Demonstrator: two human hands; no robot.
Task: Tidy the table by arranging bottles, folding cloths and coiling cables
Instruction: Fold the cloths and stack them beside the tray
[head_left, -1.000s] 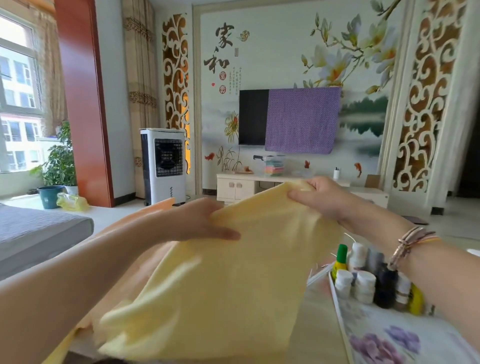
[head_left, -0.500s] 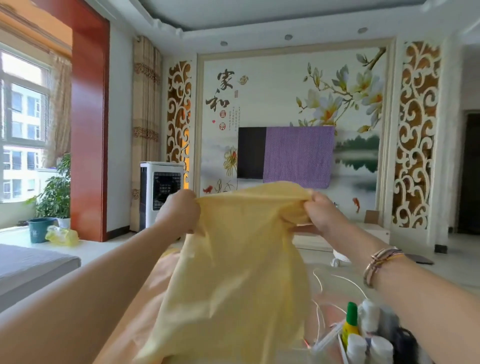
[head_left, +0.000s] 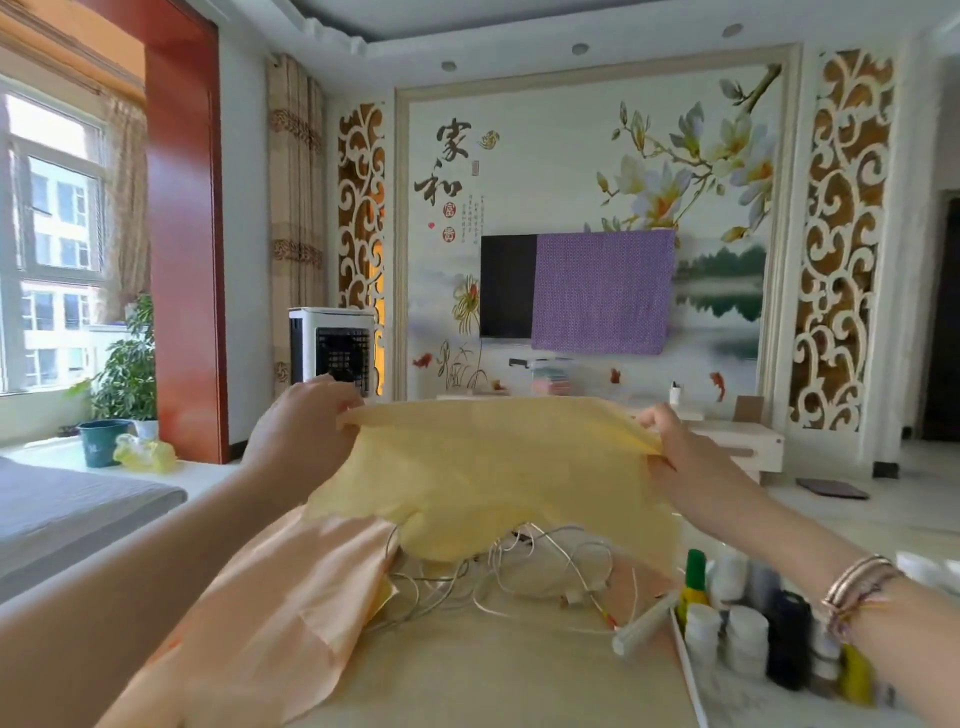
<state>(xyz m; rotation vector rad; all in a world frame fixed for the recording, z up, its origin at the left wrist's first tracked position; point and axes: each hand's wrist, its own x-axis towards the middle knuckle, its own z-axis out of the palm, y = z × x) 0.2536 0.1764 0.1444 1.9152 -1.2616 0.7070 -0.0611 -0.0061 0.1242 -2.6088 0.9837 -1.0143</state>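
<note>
left hand (head_left: 306, 421) + right hand (head_left: 680, 447) pinch yellow cloth (head_left: 498, 478) aloft | cables (head_left: 519, 577) below | bottles (head_left: 748, 629), blurred, right

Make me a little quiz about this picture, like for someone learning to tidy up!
1. True or false: both hands hold the yellow cloth up in the air.
2. What lies tangled on the table under that cloth? A) white cables B) shoes C) spoons
3. Fill in: the bottles stand on the person's ____ side.

Key
1. True: the left hand and the right hand each pinch its top edge.
2. A, the white cables.
3. Right: the bottles stand below the right arm.
</note>
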